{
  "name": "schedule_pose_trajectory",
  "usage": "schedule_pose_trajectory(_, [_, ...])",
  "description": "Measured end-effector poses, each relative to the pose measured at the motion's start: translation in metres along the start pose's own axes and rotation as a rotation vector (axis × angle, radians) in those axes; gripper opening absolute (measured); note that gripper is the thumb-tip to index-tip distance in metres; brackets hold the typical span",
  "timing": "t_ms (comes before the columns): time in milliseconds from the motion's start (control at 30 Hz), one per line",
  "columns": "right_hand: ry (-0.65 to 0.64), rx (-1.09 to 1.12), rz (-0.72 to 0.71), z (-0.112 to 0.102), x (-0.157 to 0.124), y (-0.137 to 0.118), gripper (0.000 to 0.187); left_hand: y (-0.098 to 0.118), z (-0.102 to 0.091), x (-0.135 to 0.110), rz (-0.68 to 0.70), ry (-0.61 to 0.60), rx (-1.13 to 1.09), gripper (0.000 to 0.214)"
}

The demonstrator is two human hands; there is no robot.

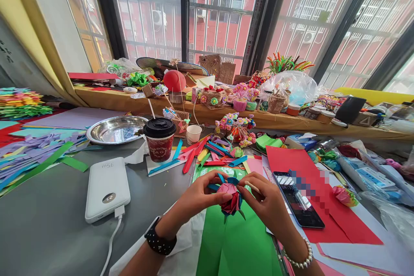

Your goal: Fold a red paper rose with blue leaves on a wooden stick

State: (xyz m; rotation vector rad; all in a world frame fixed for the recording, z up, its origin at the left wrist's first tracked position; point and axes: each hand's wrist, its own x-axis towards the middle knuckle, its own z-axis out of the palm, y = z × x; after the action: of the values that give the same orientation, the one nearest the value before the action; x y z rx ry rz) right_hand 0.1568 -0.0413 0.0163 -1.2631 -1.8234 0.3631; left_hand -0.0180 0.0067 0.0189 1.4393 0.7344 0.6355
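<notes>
A folded paper flower (230,198) with pink, red and blue petals is held up over the green paper (236,241). My left hand (207,189) grips its left side, thumb across the pink petals. At the flower's upper right, my right hand (263,196) pinches a blue petal. A thin pale stick (252,187) also lies in the right fingers. Behind the flower spreads a pile of folded paper strips (210,153) in red, blue, green and yellow. The fingertips partly cover the flower.
On the left are a white power bank (108,189) with a cable, a lidded cup (159,140) and a metal plate (113,131). A phone (297,200) lies on red paper (349,220) at right, near another paper flower (344,196). Crafts crowd the windowsill (207,114).
</notes>
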Motion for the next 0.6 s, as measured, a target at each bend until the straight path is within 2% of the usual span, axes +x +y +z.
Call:
schedule_pose_trajectory(133, [-0.022,-0.032,-0.009,-0.002,-0.0002,-0.0006,0.014,0.0006,-0.0016,-0.0008,-0.001,-0.013,-0.008,0.043])
schedule_pose_trajectory(333, [-0.183,-0.059,-0.04,-0.0072,-0.0005,-0.0029,0.018,0.006,-0.0048,-0.0042,-0.06,-0.154,0.022,0.039])
schedule_pose_trajectory(600, [-0.226,-0.011,0.006,-0.0075,-0.0005,-0.0039,0.011,0.0045,-0.0054,-0.0043,-0.033,-0.126,0.045,0.042])
